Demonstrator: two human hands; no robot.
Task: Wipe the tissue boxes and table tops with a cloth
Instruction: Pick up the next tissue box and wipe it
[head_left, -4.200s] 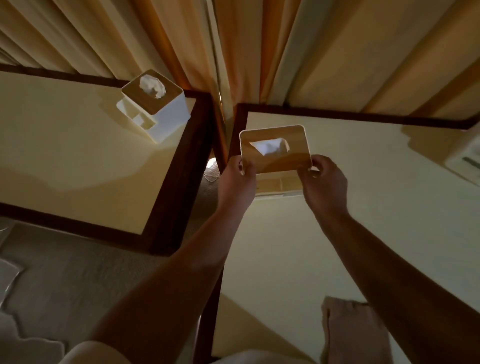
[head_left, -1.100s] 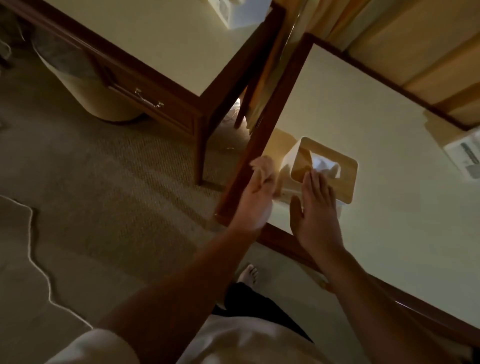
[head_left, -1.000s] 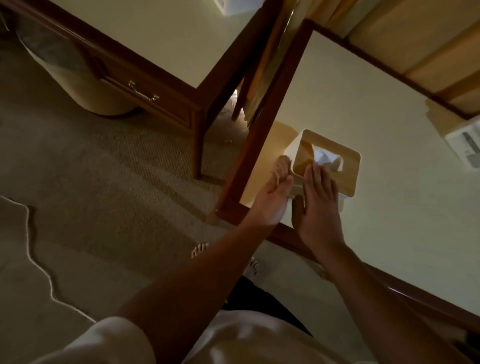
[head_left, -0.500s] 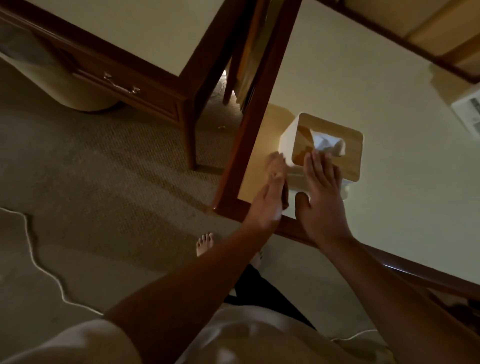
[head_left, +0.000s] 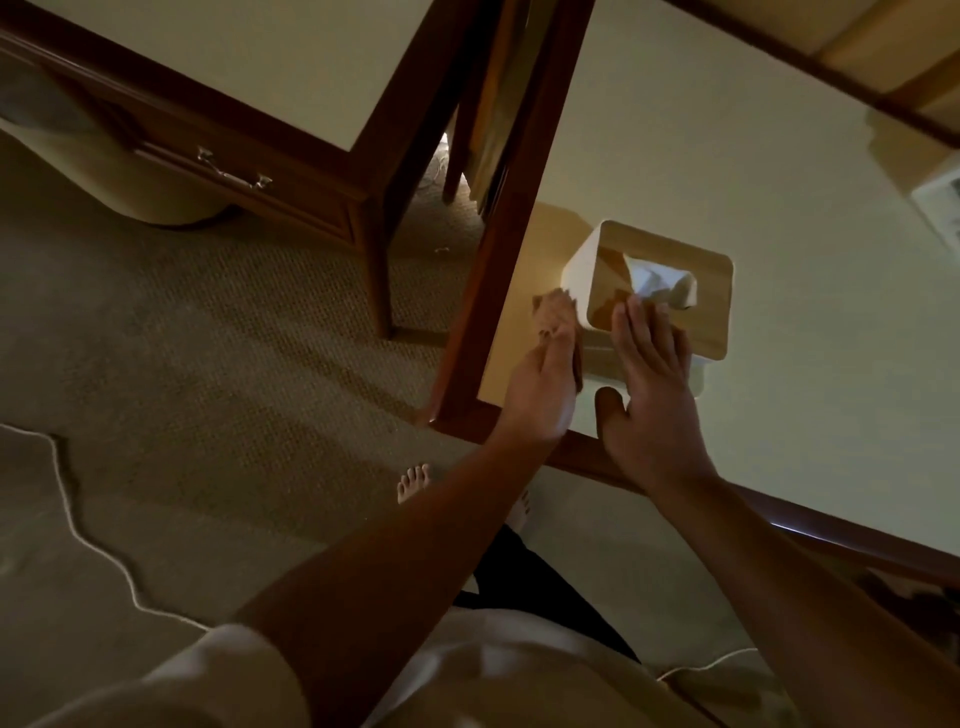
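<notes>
A white tissue box (head_left: 582, 270) with a wooden lid and a tissue sticking out stands near the left corner of the right table top (head_left: 727, 171). My right hand (head_left: 649, 395) lies flat on the lid with straight fingers, thumb spread below the box. My left hand (head_left: 543, 389) presses a brownish cloth (head_left: 558, 312) against the box's left side; the cloth shows past my fingertips and under my palm.
A second table (head_left: 291, 67) with a drawer stands to the left across a narrow gap. A round bin (head_left: 104, 171) sits under it. A white cord (head_left: 72, 514) runs over the carpet. A white object (head_left: 943, 200) lies at the right edge.
Since four seconds ago the box was set down on the right table and my left hand took the cloth. In the last second the cloth slides along the box's left side.
</notes>
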